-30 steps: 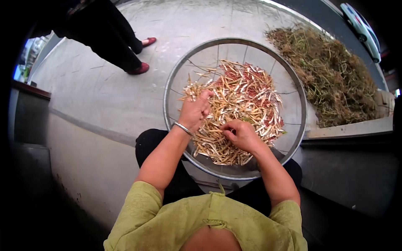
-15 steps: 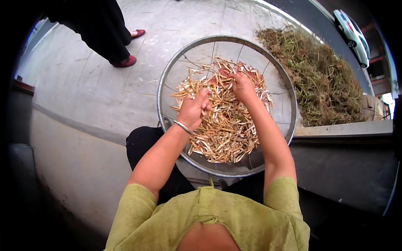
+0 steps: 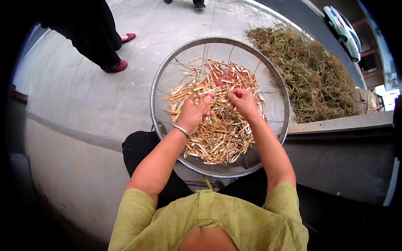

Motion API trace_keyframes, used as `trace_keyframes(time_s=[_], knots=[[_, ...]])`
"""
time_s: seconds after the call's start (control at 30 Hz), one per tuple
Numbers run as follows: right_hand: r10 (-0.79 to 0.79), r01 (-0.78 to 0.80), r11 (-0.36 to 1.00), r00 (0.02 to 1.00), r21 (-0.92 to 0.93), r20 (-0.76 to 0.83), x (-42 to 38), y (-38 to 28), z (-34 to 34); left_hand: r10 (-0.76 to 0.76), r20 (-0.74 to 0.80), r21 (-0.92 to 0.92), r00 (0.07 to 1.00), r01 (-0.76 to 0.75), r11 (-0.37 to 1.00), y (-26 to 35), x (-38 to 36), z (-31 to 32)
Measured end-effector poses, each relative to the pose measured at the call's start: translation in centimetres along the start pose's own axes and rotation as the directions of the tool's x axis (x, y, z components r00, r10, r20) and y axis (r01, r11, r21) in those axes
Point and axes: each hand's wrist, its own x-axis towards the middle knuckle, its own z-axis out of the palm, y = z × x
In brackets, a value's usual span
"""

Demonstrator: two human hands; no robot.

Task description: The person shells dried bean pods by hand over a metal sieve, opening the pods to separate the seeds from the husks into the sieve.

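A round metal-rimmed sieve (image 3: 156,90) rests over my lap, heaped with dry tan bean pods (image 3: 217,142). Small red beans (image 3: 228,76) lie in a patch at the far side of the heap. My left hand (image 3: 194,113), with a bangle on its wrist, is curled above the pods, thumb and fingers closed around dry pods at its tip. Close beside it on the right, my right hand (image 3: 243,102) has thumb and forefinger pinched together. Whatever sits in that pinch is too small or hidden to make out.
A large pile of dried plants (image 3: 310,79) lies beyond the sieve on the right, by a low ledge (image 3: 343,124). A person in dark trousers and red shoes (image 3: 116,66) stands at the upper left. Another person's dark shoes (image 3: 199,5) show at the top. A white car (image 3: 343,31) is on the road.
My right hand has drawn back from the red beans toward my left hand. More red beans show. Another person's feet have come into view at the top, and the view has shifted slightly.
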Motion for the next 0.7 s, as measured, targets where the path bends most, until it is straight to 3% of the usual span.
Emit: trace_keyframes(time_s=[0.07, 0.13, 0.17, 0.2, 0.27, 0.3, 0.33, 0.37, 0.43, 0.47, 0.57, 0.7], knots=[[0.073, -0.078, 0.992, 0.996, 0.097, 0.053, -2.7, -0.7, 0.3, -0.003, -0.044, 0.130, 0.999, 0.009, 0.991, -0.4, 0.2, 0.5], [-0.009, -0.006, 0.979, 0.997, 0.203, 0.071, -4.4, 0.3, 0.6, 0.040, -0.022, 0.127, 0.999, -0.037, 0.991, -1.4, 0.3, 0.9], [-0.030, 0.026, 0.992, 0.999, 0.127, 0.028, -5.6, 0.1, 0.9, -0.029, -0.123, 0.305, 0.992, 0.065, 0.950, -1.1, 0.1, 1.6], [-0.163, 0.162, 0.984, 0.987, 0.078, 0.004, -5.6, 1.4, 1.2, -0.093, -0.099, 0.439, 0.991, 0.127, 0.890, -0.7, 0.3, 1.6], [-0.184, 0.185, 0.982, 0.982, -0.024, 0.034, -5.3, 2.0, 1.5, -0.052, -0.161, 0.569, 0.986, 0.135, 0.811, -3.1, 0.9, 0.9], [-0.262, 0.261, 0.964, 0.965, -0.040, -0.003, -5.5, 1.5, 2.0, -0.046, -0.125, 0.582, 0.991, 0.111, 0.805, -1.9, 0.2, 1.7], [-0.226, 0.226, 0.974, 0.974, 0.009, -0.004, -5.8, 0.4, 2.2, -0.088, -0.130, 0.526, 0.988, 0.144, 0.838, -0.7, -0.4, 2.5], [-0.266, 0.264, 0.963, 0.964, -0.059, -0.028, -5.5, 1.2, 2.1, -0.025, -0.129, 0.483, 0.991, 0.085, 0.871, -1.8, -0.1, 2.0], [-0.314, 0.312, 0.948, 0.949, -0.067, -0.021, -5.8, 0.3, 2.2, -0.016, -0.062, 0.510, 0.998, 0.046, 0.859, -2.3, 0.4, 1.3], [-0.338, 0.337, 0.941, 0.941, -0.044, -0.012, -5.6, 1.1, 2.5, -0.023, -0.038, 0.438, 0.999, 0.037, 0.898, -1.8, -0.1, 1.8], [-0.319, 0.323, 0.944, 0.946, 0.066, -0.061, -5.1, 2.3, 3.0, -0.033, -0.073, 0.433, 0.997, 0.061, 0.899, -2.8, 0.4, 1.3], [-0.325, 0.328, 0.945, 0.943, 0.024, -0.075, -6.3, 0.8, 2.4, -0.011, -0.029, 0.427, 1.000, 0.023, 0.904, -4.1, 0.7, 0.9]])
